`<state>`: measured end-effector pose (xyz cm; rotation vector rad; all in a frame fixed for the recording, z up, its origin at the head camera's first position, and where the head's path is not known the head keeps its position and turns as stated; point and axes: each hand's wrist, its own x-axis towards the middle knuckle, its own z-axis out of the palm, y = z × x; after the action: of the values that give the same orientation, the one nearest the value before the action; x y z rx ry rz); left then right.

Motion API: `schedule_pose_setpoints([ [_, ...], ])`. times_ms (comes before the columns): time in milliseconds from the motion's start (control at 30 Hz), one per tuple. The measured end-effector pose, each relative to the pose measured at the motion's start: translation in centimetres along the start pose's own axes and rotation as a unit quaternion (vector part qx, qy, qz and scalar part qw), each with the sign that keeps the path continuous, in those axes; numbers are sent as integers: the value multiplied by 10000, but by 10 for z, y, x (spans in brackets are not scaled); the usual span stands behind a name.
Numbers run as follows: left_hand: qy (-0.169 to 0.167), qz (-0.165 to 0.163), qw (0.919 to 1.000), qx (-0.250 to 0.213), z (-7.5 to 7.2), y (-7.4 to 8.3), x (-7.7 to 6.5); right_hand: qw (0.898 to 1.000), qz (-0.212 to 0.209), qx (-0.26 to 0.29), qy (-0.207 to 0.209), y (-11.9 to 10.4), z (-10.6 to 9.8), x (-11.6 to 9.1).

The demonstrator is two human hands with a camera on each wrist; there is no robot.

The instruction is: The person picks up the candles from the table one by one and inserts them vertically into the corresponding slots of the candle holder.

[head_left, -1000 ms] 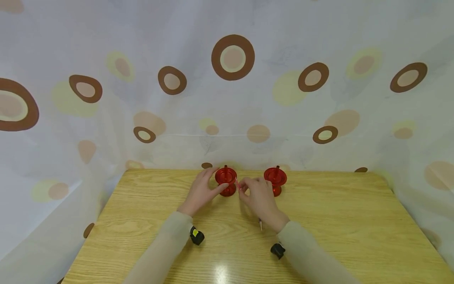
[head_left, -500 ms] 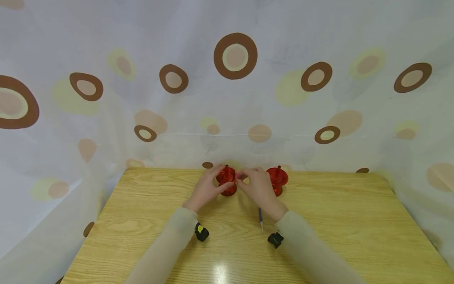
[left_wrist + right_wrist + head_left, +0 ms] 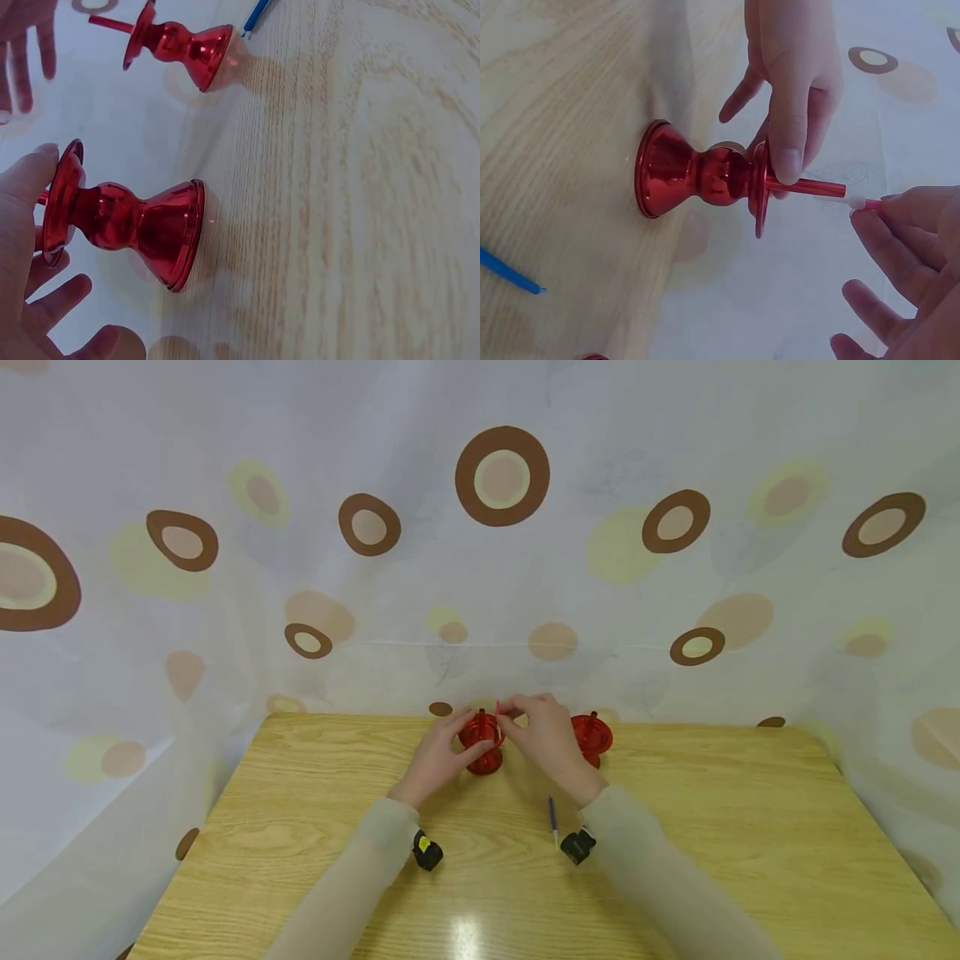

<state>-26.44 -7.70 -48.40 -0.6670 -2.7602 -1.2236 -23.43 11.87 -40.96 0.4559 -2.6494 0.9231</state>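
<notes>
A shiny red candlestick (image 3: 724, 176) stands upright on the table, with a flared foot, a round dish and a thin tube rising from it. My left hand (image 3: 435, 758) holds its dish, thumb on the near side of the rim and fingers around the far side. Between thumb and fingertips, my right hand (image 3: 551, 739) pinches a slim pink candle (image 3: 871, 203) with a white lower end. In the right wrist view, that white end points at the tube's top; I cannot tell whether they touch. A second, matching candlestick (image 3: 180, 45) stands to the right, partly behind my right hand.
A thin blue stick with a white end (image 3: 553, 818) lies on the wooden table (image 3: 300, 827), in front of the right candlestick. A white curtain with brown and yellow circles (image 3: 405, 602) hangs right behind the table's back edge and along both sides.
My right hand has risen slightly with the pink candle, from beside the left candlestick to near its tube. My left hand has closed in on the dish. More of the blue stick shows.
</notes>
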Motion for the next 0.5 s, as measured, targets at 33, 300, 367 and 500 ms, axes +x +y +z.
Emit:
schedule_pose_setpoints([
  [33,9,17,10000,4,0,0,0,10000,-9,4,12,0,0,2],
  [300,40,24,10000,55,2,-3,1,9995,137,267,-18,-2,-2,15],
  [367,31,22,10000,53,2,-3,1,9994,142,310,-22,-3,-3,17],
  [500,4,-6,10000,-2,1,-4,1,9991,136,401,-6,-6,-4,23],
])
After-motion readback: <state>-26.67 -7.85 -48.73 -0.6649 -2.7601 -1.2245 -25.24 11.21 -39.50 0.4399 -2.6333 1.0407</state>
